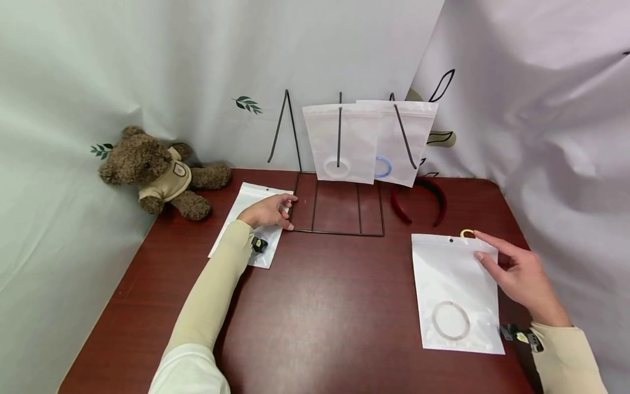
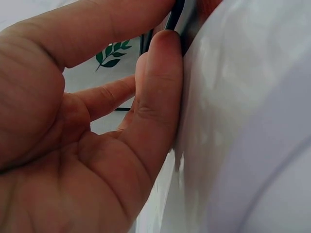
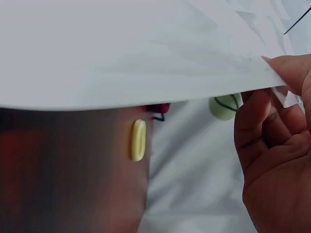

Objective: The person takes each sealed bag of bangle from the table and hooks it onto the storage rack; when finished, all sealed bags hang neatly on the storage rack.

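My right hand (image 1: 524, 276) pinches the upper right corner of a white zip bag (image 1: 455, 273) between thumb and fingers. A pale pinkish bangle (image 1: 451, 320) shows through its lower part. In the right wrist view the bag (image 3: 121, 53) is raised off the table. At the left front of a black wire display rack (image 1: 339, 234), my left hand (image 1: 268, 212) grips the base wire. Another white bag (image 1: 241, 205) lies flat under that hand. Two bags hang on the rack's hooks, one with a white bangle (image 1: 337, 167), one with a blue bangle (image 1: 383, 167).
A yellow ring-shaped piece (image 1: 466, 233) lies behind the right bag, partly hidden. Behind it a dark red headband (image 1: 439, 197) rests on the table. A brown teddy bear (image 1: 167, 183) sits at the back left. Pale curtains (image 1: 566, 137) enclose the red-brown table (image 1: 315, 323).
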Demonstrator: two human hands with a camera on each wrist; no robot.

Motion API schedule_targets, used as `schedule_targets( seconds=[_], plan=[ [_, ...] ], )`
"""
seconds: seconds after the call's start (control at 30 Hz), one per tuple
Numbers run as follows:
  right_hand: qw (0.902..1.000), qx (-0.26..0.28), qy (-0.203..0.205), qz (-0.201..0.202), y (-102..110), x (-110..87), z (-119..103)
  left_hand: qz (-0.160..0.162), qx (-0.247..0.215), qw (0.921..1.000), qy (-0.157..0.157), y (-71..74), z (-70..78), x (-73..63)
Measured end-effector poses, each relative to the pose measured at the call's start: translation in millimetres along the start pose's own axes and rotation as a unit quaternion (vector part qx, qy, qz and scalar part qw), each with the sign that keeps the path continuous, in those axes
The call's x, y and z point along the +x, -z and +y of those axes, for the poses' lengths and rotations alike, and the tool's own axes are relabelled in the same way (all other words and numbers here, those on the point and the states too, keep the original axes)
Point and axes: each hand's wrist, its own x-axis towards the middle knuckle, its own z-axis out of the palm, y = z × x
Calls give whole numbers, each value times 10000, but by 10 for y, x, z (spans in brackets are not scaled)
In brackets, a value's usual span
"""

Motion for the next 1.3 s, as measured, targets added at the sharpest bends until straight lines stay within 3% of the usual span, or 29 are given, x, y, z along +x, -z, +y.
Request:
schedule_targets(
  seconds=[0.13,0.27,0.53,0.87,1.3],
  plan=[
    [9992,175,327,126,-9,60,-65,11,3,10000,32,-1,-15,1],
    [9986,302,394,203,-12,121,-169,26,29,10000,81,-8,-32,-9],
    [9942,534,646,667,60,357,-570,7,76,9999,101,-8,-32,-9],
    [9907,856,564,897,45,543,-744,19,76,9999,77,15,-9,-8],
    [9750,1465,911,1400,-37,789,-1069,-4,14,9999,100,-2,-11,15]
  ],
)
